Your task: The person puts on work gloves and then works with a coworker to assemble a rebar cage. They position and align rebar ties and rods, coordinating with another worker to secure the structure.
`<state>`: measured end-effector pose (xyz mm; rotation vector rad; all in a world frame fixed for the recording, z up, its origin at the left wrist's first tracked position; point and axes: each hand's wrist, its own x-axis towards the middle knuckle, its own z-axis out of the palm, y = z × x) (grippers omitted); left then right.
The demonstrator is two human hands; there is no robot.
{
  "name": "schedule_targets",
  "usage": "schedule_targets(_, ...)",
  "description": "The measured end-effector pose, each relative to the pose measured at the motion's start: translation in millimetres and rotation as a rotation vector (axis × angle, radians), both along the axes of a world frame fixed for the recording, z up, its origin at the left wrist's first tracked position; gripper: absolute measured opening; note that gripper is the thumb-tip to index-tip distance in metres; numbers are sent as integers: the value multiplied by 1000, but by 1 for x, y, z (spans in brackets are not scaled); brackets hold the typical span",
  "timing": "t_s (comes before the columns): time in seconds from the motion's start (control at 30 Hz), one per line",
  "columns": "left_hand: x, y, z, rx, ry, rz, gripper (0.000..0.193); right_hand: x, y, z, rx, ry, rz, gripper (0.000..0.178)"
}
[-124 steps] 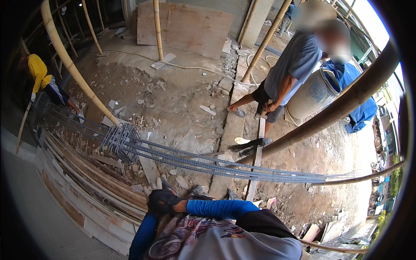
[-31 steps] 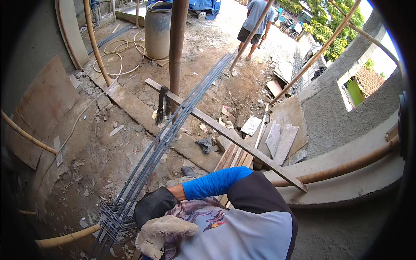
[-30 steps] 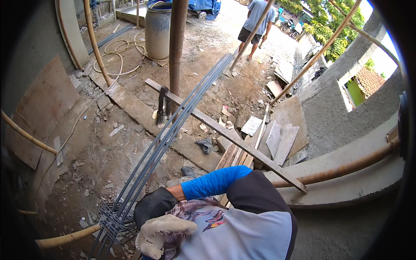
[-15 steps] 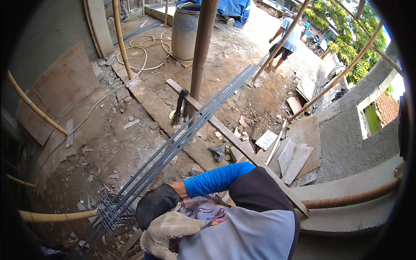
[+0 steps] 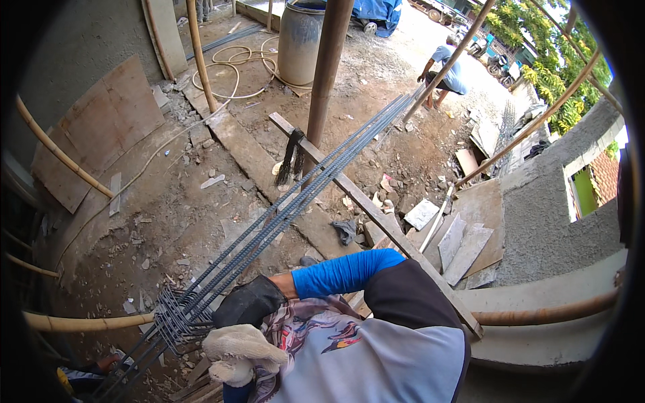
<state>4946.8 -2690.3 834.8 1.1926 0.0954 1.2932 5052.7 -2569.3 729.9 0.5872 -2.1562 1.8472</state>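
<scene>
My right hand (image 5: 248, 302), in a black glove below a blue sleeve, reaches across my body beside a bundle of long steel reinforcing bars (image 5: 282, 211). Its fingers point away and are hidden. Just below it is my left hand (image 5: 242, 352) in a cream knitted glove, fingers curled in; whatever they hold does not show. Close by on the left, a cluster of bent steel stirrups (image 5: 176, 319) is gathered around the bars. The bars slope up to the far right, crossing over a wooden beam (image 5: 376, 225).
A co-worker (image 5: 447, 70) squats at the bars' far end; part of another person (image 5: 107, 364) shows at lower left. Upright poles (image 5: 329, 67), a bamboo pole (image 5: 87, 322), a drum (image 5: 300, 43), a hose (image 5: 232, 60) and rubble (image 5: 420, 213) stand or lie around.
The far co-worker has gone from standing to squatting by the bar ends. My left hand has drawn in leftward, its fingers now curled. The view has shifted slightly.
</scene>
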Motion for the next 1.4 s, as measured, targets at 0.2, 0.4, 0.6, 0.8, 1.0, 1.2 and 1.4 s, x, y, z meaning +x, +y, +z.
schedule_targets(0.2, -6, 12, 4, -76, 258, -307, 85, 4, -5, 12, -54, -7, -8, 38)
schedule_targets(0.4, -1, 18, -1, -219, 314, -531, 88, 11, -18, 20, -112, -24, -10, 39)
schedule_targets(0.6, 16, 18, 9, -122, 197, -460, 86, 23, -33, 34, -178, -49, -2, 40)
schedule_targets(0.8, 32, 23, 30, -23, 107, -354, 84, 29, -37, 50, -218, -41, -16, 42)
schedule_targets(1.0, 36, 21, 62, 111, -49, -58, 84, 29, -33, 80, -227, 31, -140, 43)
schedule_targets(1.2, 2, 21, 98, -58, -624, 365, 70, 13, -36, 119, -209, 253, -497, 45)
schedule_targets(1.4, -60, 72, 114, 40, -943, 363, 56, -8, -42, 141, -11, 440, -872, 46)
